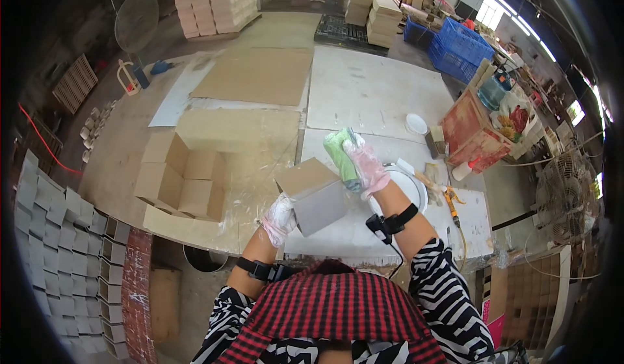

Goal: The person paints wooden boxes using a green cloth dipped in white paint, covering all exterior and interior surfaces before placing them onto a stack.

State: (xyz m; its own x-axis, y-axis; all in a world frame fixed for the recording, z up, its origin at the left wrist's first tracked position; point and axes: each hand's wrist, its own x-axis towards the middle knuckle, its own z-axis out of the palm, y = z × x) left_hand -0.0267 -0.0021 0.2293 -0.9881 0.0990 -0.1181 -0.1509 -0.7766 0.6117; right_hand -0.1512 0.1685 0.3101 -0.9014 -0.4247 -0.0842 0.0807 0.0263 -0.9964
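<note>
A wide worktable (364, 91) of pale, scuffed board carries flat brown cardboard sheets (257, 75) on its far left. At the near edge stands a square grey box (313, 196), matte and sharp-cornered. The left hand (278, 220), in a thin clear glove, grips its near-left corner. The right hand (365, 162), gloved too, clenches a soft green cloth (340, 155) just above the box's right side.
</note>
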